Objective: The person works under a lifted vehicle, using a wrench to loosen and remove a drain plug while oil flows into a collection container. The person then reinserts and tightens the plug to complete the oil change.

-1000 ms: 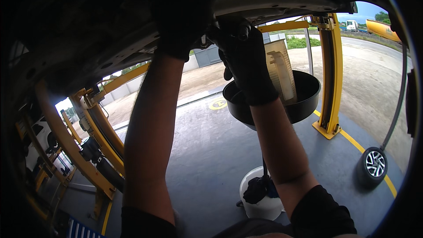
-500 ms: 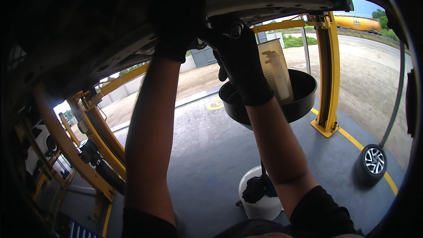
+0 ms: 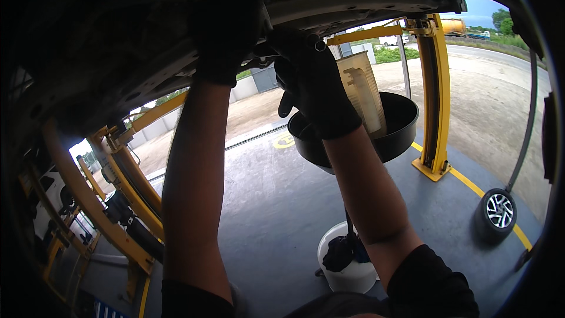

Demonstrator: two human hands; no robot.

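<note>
Both of my hands wear black gloves and are raised against the dark underside of a lifted car [image 3: 353, 5]. My right hand [image 3: 315, 85] is closed around a metal wrench [image 3: 319, 44], whose round bright end sticks out by the knuckles; one lower finger stands away from it. The rest of the wrench is mostly hidden in the glove and shadow. Close beside it on the left, my left hand [image 3: 220, 47] reaches up to the underbody, and its fingers are lost in the dark. Behind my right wrist stands a black drain pan [image 3: 400, 132] with a translucent plastic container [image 3: 365, 91] in it.
A white bucket [image 3: 335, 280] holding dark cloths [image 3: 338, 253] stands below the pan. Yellow lift posts rise at the right [image 3: 438, 106] and left [image 3: 132, 182]. A wheel [image 3: 498, 215] rests on the grey floor at the right.
My hands have shifted slightly to the left, and my right hand sits a little lower. A metal piece now shows between the hands. The view has turned slightly.
</note>
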